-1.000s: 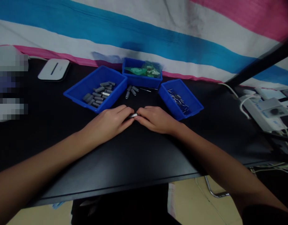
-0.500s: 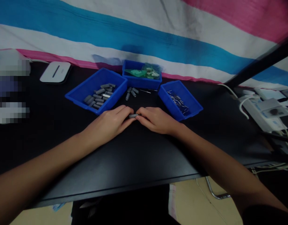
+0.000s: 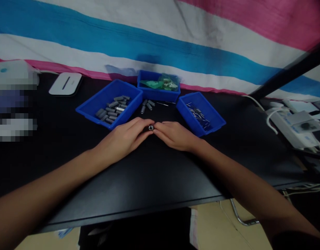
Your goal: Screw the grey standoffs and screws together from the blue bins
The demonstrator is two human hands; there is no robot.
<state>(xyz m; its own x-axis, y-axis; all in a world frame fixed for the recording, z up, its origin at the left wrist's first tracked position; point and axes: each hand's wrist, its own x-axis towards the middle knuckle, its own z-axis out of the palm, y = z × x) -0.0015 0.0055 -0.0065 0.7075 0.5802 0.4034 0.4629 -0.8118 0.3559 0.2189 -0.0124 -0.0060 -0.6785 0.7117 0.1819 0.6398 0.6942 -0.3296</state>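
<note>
Near the centre of the frame, a short metal piece sits between the fingertips of both hands, just above the black worktop as seen here. It is turned end-on: a round end with a hole in it faces the camera, so the long axis runs roughly along the line of sight and its length is almost wholly foreshortened. The far end is hidden.

The left hand curls in from the left, thumb below and forefinger above, pinching the piece. The right hand meets it from the right, its thumb and fingertips closed against the other side.

Above the hands, a few loose grey metal pieces lie on their sides; the left ones lean to the upper right, the right ones slope down to the right. Beside them a thin pin lies nearly crosswise, its right end slightly lower.

Left of centre, a blue bin holds more grey pieces, many lying nearly crosswise. Right of centre, a second bin holds thin pins, many slanting down to the right. Between these, farther back, a third bin contains a green bag.
</note>
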